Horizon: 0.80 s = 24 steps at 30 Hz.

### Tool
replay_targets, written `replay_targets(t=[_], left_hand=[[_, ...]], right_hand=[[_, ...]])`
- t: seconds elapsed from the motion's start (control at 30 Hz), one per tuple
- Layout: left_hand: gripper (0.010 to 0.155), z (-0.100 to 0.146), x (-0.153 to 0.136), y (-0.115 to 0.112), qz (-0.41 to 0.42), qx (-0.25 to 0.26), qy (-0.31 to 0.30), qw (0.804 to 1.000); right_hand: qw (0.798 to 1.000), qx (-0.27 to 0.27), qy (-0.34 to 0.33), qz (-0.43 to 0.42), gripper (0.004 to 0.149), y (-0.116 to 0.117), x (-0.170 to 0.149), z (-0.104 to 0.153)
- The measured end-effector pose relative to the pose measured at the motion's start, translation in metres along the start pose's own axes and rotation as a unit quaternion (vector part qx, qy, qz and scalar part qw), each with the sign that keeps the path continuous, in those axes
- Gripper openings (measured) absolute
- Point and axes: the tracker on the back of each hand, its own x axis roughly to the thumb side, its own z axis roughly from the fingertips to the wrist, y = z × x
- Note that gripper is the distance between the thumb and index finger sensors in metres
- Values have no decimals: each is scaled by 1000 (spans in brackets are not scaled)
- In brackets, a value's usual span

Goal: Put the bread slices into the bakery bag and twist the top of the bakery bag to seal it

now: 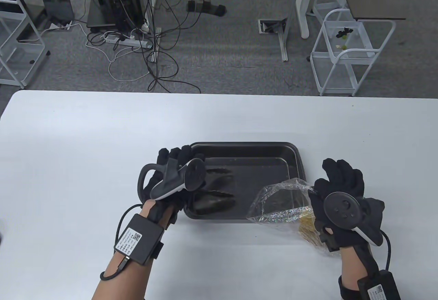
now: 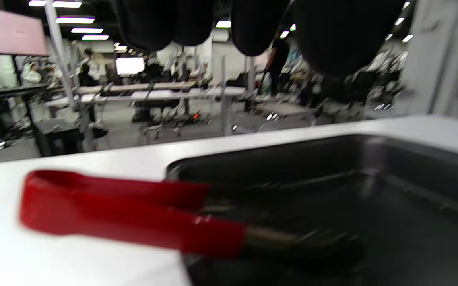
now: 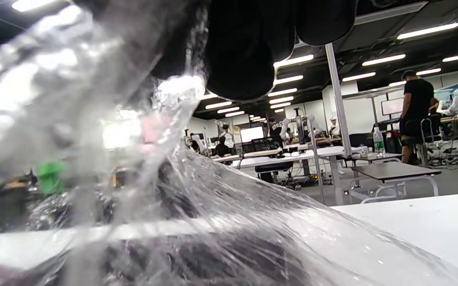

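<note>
Dark baking tray [image 1: 291, 156] sits mid-table on the white table [image 1: 85, 135], red-handled tongs [image 2: 133, 216] lying w/ dark tips inside the tray. Beyond the far edge: cables & power strip [image 1: 128, 41] on grey carpet, white wire cart [image 1: 352, 53] at right.

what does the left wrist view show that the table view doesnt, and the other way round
Only the left wrist view shows the red handles of the tongs, lying over the rim of the tray onto the table. Only the table view shows the clear plastic bakery bag gripped by the right hand, yellowish bread inside, and the left hand from above. Both show the black metal baking tray on the white table.
</note>
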Motion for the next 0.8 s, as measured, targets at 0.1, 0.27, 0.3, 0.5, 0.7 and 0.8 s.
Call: replay_targets(t=[0.1,0.27,0.3,0.5,0.7,0.8], left_hand=[[70,27,32,15,14,33,-38,999],[73,91,82,10,65,88,-82,991],[73,98,88,7,69,95,-86,989],[92,115,122,-26,56,123,-68,988],[81,103,117,-26,126,139,-23,982],[76,93,110,-26,189,84,-40,978]], right_hand=[[1000,-24,0,-7,45,-3,6,2],[997,-66,-5,-29,45,-15,22,10],[997,-74,-6,-32,45,-17,25,12],[995,-89,-33,-31,44,-20,52,21],[996,-71,-58,-8,44,-6,71,24],[996,-61,-66,-4,44,-2,73,23]])
